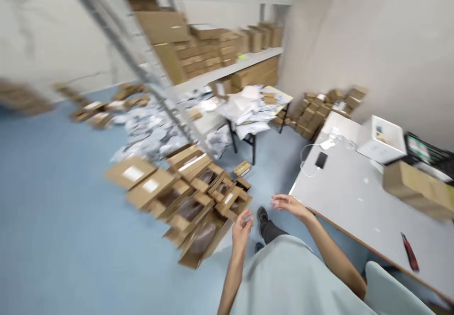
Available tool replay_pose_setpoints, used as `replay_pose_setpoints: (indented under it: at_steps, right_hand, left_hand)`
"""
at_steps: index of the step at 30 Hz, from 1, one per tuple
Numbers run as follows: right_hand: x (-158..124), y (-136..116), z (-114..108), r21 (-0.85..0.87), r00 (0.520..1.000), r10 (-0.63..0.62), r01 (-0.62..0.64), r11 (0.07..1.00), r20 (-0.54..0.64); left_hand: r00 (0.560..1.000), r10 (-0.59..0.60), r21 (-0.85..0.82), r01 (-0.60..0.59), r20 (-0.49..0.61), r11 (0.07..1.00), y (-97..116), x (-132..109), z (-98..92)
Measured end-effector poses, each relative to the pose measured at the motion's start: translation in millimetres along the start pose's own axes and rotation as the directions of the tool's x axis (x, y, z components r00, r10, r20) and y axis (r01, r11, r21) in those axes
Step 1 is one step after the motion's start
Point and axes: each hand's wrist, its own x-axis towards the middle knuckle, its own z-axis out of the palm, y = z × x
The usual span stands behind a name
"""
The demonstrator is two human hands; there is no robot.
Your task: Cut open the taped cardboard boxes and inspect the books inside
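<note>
In front of my body my left hand (242, 229) hangs in the air, fingers loosely bent and apart, with nothing in it. Nearest to it are several open cardboard boxes (203, 239) standing on the floor; some seem to have clear plastic inside. My right hand (288, 204) is held up near the corner of the grey table (340, 196). Its fingers are stretched out and hold nothing. Neither hand touches a box or the table.
A red utility knife (410, 252), a phone (321, 160), a white bin (381, 139) and a row of cartons (418, 189) are on the table. White packages (152, 128) cover the floor by the metal shelf (227, 71). Small boxes (312, 114) are piled along the wall.
</note>
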Motion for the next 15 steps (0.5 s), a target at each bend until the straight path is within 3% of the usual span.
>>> replay_pose_setpoints:
  at_steps: [4,9,15]
  right_hand:
    - [-71.4,21.4,-50.6,0.131,0.984,-0.046,0.069,0.989,-0.171]
    - [-149.1,42.8,-118.1,0.270,0.935,-0.104,0.202,0.941,-0.339]
    - [-235.5,87.1,-210.0,0.349,0.865,-0.114,0.314,0.883,-0.489]
  left_hand:
    - [0.971,-0.063,0.064,0.049,0.230,0.997,-0.2,-27.4,73.5]
    - [0.852,-0.171,0.235,0.059,0.495,0.970,-7.3,-75.6,167.7]
    - [0.712,-0.282,0.401,0.000,0.643,0.916,-34.7,-139.6,294.1]
